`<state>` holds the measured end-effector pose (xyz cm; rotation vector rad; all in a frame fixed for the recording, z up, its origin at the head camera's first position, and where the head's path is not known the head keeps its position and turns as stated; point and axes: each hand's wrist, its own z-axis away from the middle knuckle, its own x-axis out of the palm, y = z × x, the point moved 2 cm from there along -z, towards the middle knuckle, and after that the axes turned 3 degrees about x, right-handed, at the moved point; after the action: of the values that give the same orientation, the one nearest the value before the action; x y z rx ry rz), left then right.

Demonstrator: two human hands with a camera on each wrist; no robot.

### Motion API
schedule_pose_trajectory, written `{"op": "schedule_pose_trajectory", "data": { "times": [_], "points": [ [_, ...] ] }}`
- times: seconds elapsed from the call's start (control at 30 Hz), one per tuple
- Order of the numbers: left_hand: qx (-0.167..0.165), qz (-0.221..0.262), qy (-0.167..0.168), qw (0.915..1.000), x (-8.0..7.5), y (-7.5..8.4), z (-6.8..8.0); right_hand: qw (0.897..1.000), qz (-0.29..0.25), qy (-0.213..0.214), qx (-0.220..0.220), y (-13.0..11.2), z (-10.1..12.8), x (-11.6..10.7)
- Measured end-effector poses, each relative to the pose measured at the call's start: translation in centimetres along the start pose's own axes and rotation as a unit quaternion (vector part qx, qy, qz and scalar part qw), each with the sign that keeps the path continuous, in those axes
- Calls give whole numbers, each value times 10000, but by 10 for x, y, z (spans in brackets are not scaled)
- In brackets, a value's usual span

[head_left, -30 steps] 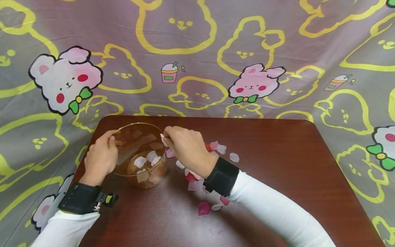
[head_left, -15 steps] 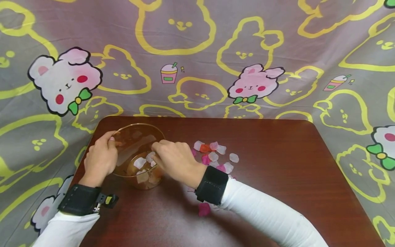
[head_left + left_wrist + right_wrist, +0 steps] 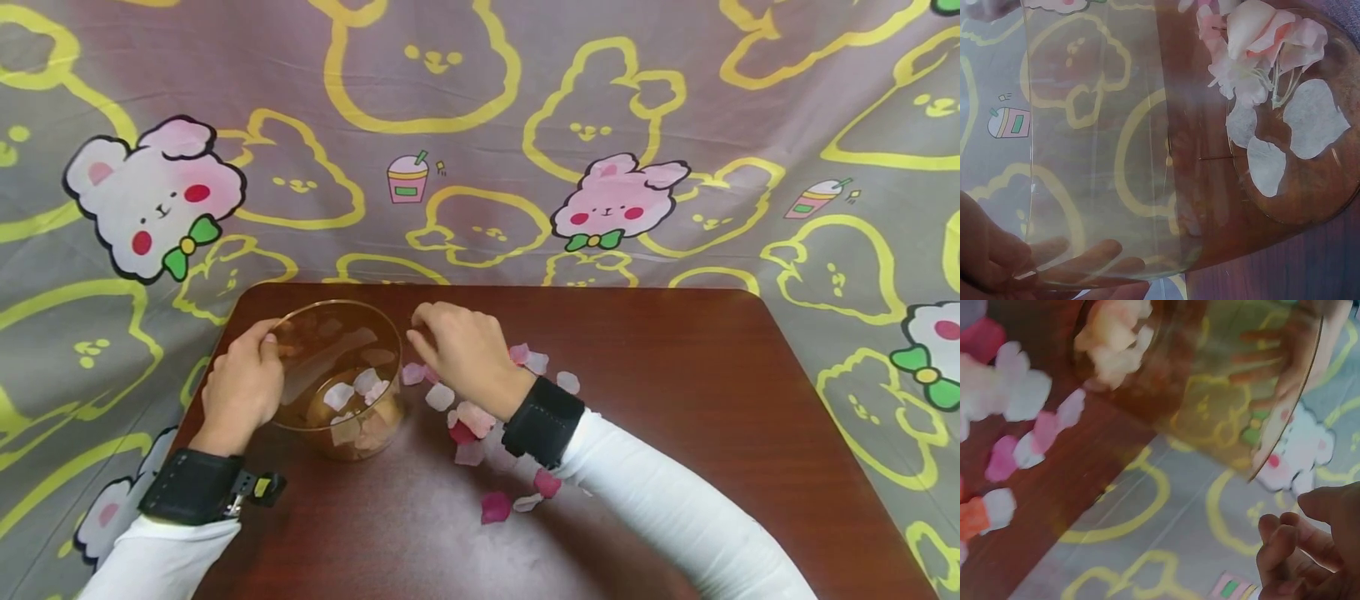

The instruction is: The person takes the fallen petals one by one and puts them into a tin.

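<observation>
Pink, white and red petals [image 3: 480,421] strew the dark reddish-brown table [image 3: 675,400].

Home; cartoon bunny cloth [image 3: 480,142]; table [image 3: 675,400]
</observation>
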<state>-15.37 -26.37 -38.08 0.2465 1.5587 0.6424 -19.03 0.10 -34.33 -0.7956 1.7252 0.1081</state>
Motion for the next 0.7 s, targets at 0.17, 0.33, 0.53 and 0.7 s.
{"op": "schedule_pose_trajectory", "data": {
  "times": [0.17, 0.33, 0.53, 0.7],
  "points": [
    [-3, 7, -2, 10000, 1, 0, 0, 9987, -27, 94, 506, 29, -1, 1],
    [-8, 15, -3, 10000, 2, 1, 0, 9944, 30, -58, 1056, 64, 5, 7],
    [38, 10, 9, 10000, 2, 1, -1, 9864, 376, -437, 1539, 108, 25, 21],
    [-31, -27, -46, 10000, 2, -1, -2, 9785, 374, -730, 1892, 141, 40, 34]
  ]
}}
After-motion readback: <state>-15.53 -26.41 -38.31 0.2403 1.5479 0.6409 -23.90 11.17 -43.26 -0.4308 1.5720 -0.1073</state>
